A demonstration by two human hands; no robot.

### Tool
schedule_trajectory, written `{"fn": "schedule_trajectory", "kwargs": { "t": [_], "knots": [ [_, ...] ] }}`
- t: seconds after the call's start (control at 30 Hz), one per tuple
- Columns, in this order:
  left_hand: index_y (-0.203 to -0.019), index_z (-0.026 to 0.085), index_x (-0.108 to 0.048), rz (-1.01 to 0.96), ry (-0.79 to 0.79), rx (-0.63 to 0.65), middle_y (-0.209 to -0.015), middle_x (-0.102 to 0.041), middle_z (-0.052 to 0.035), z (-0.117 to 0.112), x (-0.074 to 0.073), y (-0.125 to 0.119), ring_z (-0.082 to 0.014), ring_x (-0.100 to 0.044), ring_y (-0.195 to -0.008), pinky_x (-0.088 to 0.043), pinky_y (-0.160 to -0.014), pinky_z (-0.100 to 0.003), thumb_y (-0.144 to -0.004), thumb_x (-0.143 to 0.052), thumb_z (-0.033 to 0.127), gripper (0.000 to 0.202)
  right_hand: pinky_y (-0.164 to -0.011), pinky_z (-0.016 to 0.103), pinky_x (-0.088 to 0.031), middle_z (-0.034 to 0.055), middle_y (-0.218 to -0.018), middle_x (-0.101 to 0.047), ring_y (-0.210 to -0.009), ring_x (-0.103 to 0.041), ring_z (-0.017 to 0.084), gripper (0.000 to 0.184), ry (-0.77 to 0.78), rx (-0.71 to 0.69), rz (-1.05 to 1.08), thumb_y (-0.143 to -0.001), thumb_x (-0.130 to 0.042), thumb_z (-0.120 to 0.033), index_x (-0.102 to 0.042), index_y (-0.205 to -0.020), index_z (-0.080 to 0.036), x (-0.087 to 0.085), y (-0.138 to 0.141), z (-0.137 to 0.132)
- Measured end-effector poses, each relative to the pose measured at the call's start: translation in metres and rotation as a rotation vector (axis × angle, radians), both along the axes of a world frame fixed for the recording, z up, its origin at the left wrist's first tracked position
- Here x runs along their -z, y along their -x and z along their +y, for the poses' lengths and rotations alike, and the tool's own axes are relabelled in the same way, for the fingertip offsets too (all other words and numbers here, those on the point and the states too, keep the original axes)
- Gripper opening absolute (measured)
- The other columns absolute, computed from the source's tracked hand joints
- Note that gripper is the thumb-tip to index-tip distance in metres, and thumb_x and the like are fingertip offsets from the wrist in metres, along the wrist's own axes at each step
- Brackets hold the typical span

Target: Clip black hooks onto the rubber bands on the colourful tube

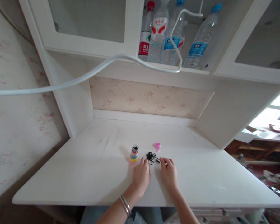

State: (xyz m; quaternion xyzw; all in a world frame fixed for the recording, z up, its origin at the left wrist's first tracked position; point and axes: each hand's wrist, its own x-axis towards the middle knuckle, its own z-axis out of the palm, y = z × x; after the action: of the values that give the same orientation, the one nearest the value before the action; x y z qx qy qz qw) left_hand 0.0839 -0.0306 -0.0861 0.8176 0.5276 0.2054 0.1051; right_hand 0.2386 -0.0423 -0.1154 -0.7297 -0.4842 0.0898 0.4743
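Note:
A small pile of thin black pieces (151, 156) lies on the white desk (84, 174). My left hand (141, 175) rests on the desk just in front of the pile, fingers curled and touching its near edge. My right hand (168, 171) lies beside it, fingertips pinched at a black piece on the pile's right side. A small open jar (134, 153) with coloured bands stands left of the pile, with black pieces inside. Its pink lid (157, 146) lies behind the pile.
A white cable (88, 74) hangs across the view above the desk. Several plastic water bottles (158, 34) stand on the shelf overhead, between cabinet doors. The wall closes in on the left; a cluttered room opens to the right.

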Motion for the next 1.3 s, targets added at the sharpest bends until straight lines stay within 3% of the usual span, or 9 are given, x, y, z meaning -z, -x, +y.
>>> {"fn": "schedule_trajectory", "kwargs": {
  "t": [0.1, 0.2, 0.27, 0.33, 0.4, 0.57, 0.67, 0.97, 1.3],
  "knots": [
    [-0.098, 0.02, -0.058, -0.155, -0.008, -0.004, -0.098, -0.065, -0.0064, -0.009, -0.001, 0.021, -0.0181, -0.066, -0.088, -0.049, -0.072, -0.027, -0.098, -0.03, 0.024, 0.029, -0.075, 0.032, -0.044, 0.0066, -0.091, -0.063, -0.076, -0.06, 0.02, 0.041, -0.03, 0.018, 0.018, -0.088, -0.044, -0.052, -0.068, -0.085, -0.019, -0.004, 0.0, -0.002],
    [-0.097, 0.02, -0.056, -0.464, 0.018, -0.059, -0.095, -0.067, -0.0094, -0.02, 0.005, 0.052, -0.021, -0.066, -0.09, -0.05, -0.077, -0.031, -0.098, -0.029, 0.032, 0.03, -0.071, 0.032, -0.045, 0.007, -0.091, -0.063, -0.071, -0.058, 0.019, 0.043, -0.071, 0.064, 0.051, -0.087, -0.045, -0.056, -0.068, -0.085, -0.019, -0.008, 0.001, -0.005],
    [-0.094, 0.019, -0.056, -0.627, 0.126, -0.111, -0.091, -0.068, -0.0098, -0.025, 0.012, 0.075, -0.0197, -0.067, -0.074, -0.05, -0.066, -0.03, -0.097, -0.03, 0.041, 0.034, -0.069, 0.032, -0.045, 0.0074, -0.09, -0.063, -0.069, -0.057, 0.019, 0.045, -0.109, 0.084, 0.067, -0.085, -0.047, -0.058, -0.068, -0.083, -0.019, -0.01, 0.007, -0.009],
    [-0.093, 0.019, -0.055, -0.759, 0.28, -0.148, -0.088, -0.068, -0.0085, -0.028, 0.019, 0.093, -0.0143, -0.059, -0.05, -0.044, -0.049, -0.027, -0.094, -0.032, 0.05, 0.039, -0.067, 0.032, -0.045, 0.0075, -0.089, -0.063, -0.067, -0.057, 0.018, 0.046, -0.137, 0.083, 0.095, -0.084, -0.048, -0.06, -0.068, -0.083, -0.018, -0.014, 0.019, -0.012],
    [-0.093, 0.018, -0.055, -0.859, 0.382, -0.141, -0.087, -0.068, -0.0071, -0.028, 0.022, 0.104, -0.0094, -0.05, -0.04, -0.036, -0.04, -0.024, -0.091, -0.036, 0.056, 0.042, -0.065, 0.031, -0.045, 0.007, -0.087, -0.063, -0.066, -0.057, 0.018, 0.047, -0.156, 0.053, 0.134, -0.084, -0.049, -0.061, -0.068, -0.081, -0.018, -0.019, 0.038, -0.012],
    [-0.091, 0.018, -0.056, -0.985, 0.472, -0.101, -0.089, -0.066, -0.0045, -0.025, 0.021, 0.105, -0.0061, -0.047, -0.044, -0.032, -0.04, -0.02, -0.086, -0.048, 0.056, 0.039, -0.064, 0.029, -0.043, 0.0047, -0.08, -0.061, -0.071, -0.055, 0.018, 0.043, -0.238, -0.109, 0.163, -0.087, -0.049, -0.057, -0.067, -0.078, -0.018, -0.043, 0.091, 0.003],
    [-0.094, 0.019, -0.056, -1.016, 0.515, -0.127, -0.093, -0.065, -0.0036, -0.025, 0.017, 0.104, -0.0054, -0.046, -0.044, -0.029, -0.038, -0.019, -0.083, -0.051, 0.053, 0.037, -0.065, 0.029, -0.043, 0.0047, -0.08, -0.06, -0.071, -0.054, 0.017, 0.042, -0.279, -0.155, 0.149, -0.088, -0.048, -0.056, -0.066, -0.078, -0.018, -0.059, 0.107, 0.018],
    [-0.092, 0.019, -0.057, -0.999, 0.525, -0.12, -0.078, -0.062, -0.0002, -0.028, 0.016, 0.106, -0.0076, -0.045, -0.046, -0.031, -0.043, -0.02, -0.084, -0.049, 0.054, 0.037, -0.064, 0.029, -0.044, 0.0047, -0.08, -0.059, -0.074, -0.054, 0.017, 0.036, -0.335, -0.14, 0.138, -0.089, -0.049, -0.05, -0.063, -0.076, -0.019, -0.078, 0.116, 0.036],
    [-0.094, 0.018, -0.058, -1.014, 0.532, -0.134, -0.075, -0.061, 0.0001, -0.027, 0.015, 0.104, -0.0082, -0.044, -0.047, -0.031, -0.045, -0.021, -0.082, -0.052, 0.056, 0.04, -0.063, 0.026, -0.047, 0.0043, -0.084, -0.059, -0.066, -0.056, 0.013, 0.035, -0.269, -0.24, -0.012, -0.091, -0.047, -0.047, -0.066, -0.079, -0.019, -0.075, 0.115, 0.041]
  ]
}}
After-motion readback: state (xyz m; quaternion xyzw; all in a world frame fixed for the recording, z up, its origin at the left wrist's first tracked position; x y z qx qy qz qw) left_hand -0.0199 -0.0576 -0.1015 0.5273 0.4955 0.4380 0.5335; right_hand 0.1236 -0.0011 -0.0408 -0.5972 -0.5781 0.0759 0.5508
